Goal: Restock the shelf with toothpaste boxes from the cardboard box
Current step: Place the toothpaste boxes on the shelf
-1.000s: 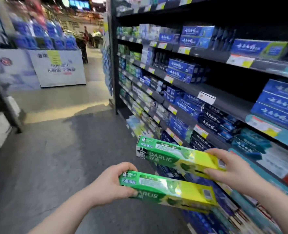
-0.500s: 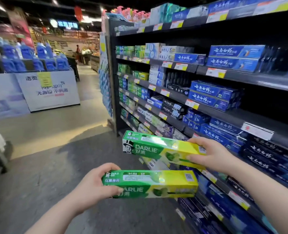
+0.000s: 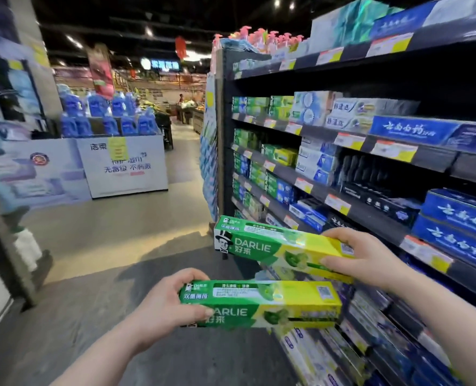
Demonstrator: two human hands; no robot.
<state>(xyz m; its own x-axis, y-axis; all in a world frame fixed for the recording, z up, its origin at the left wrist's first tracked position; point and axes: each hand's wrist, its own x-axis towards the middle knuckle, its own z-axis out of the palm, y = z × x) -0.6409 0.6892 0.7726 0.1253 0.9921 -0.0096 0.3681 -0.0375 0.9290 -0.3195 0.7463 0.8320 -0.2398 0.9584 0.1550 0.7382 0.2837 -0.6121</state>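
I hold two green-and-yellow Darlie toothpaste boxes in front of the shelf unit (image 3: 353, 210) on my right. My left hand (image 3: 164, 307) grips the left end of the lower toothpaste box (image 3: 261, 303), which lies level. My right hand (image 3: 367, 260) grips the right end of the upper toothpaste box (image 3: 270, 246), which is a little higher and closer to the shelves. Both boxes hang in the air beside the lower shelves, touching nothing there. The cardboard box is out of view.
The shelves hold rows of blue, green and white toothpaste boxes (image 3: 454, 227) with price tags on the edges. A promotional stand (image 3: 122, 165) with blue bottles sits across the aisle. Grey floor (image 3: 105, 274) lies open to my left. A blurred rack (image 3: 5, 190) stands at far left.
My view has tilted upward, so higher shelves and the ceiling show. Both hands keep hold of their boxes, which sit a little closer together than before.
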